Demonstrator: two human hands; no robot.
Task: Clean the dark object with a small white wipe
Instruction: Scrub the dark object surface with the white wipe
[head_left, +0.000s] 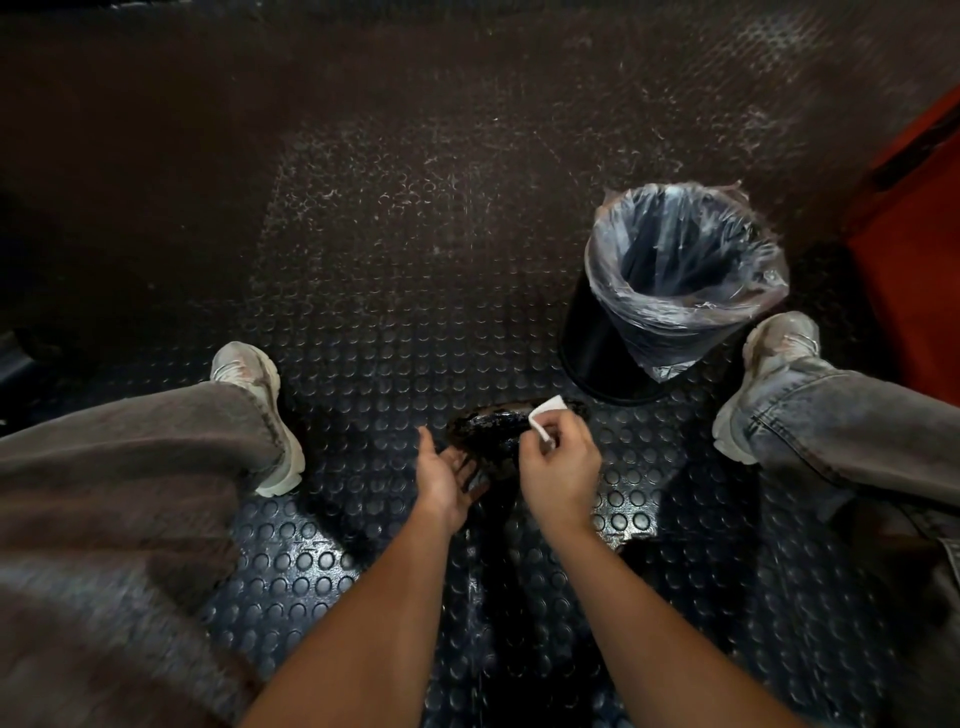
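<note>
A dark, glossy object (493, 427) lies low between my knees, over the studded floor. My left hand (447, 475) is under its near end, palm up, fingers spread beneath it and partly hidden by it. My right hand (558, 465) pinches a small white wipe (545, 418) between thumb and fingers. The wipe touches the object's right upper edge. The object's shape is hard to make out against the dark floor.
A black waste bin (597, 343) lined with a clear plastic bag (685, 260) stands just beyond the object to the right. My legs in grey jeans and pale shoes (260, 410) (763, 374) flank the hands. An orange surface (909, 249) rises at far right.
</note>
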